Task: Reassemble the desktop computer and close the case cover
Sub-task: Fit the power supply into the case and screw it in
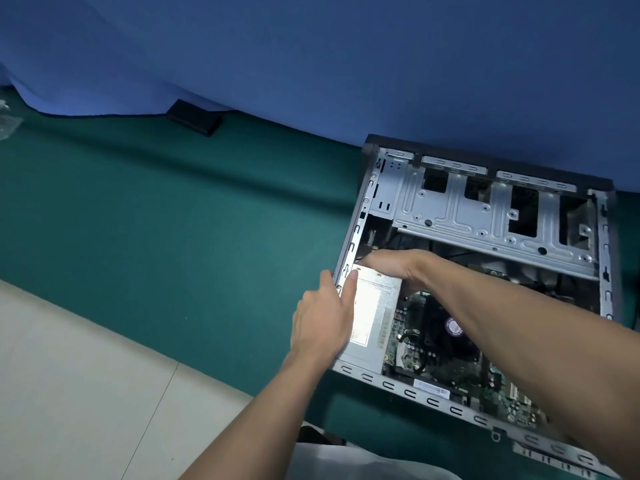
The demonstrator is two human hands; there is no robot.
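Fingers point(346, 289) on power supply point(377, 313), lengthwise along case point(410, 393)

A blue cloth backdrop point(311, 46) hangs behind a green-covered table point(138, 220). Pale floor tiles point(69, 375) show beyond its near edge.

No lettering can be read inside the open computer case point(388, 385). The large white label point(367, 306) on top of the power supply point(384, 308) is washed out by glare, and the barcode strip point(382, 337) along its right edge is too small to read. To the right of the power supply, a round purple sticker point(454, 326) and a white barcode sticker point(431, 388), nearer the camera, are blurred.
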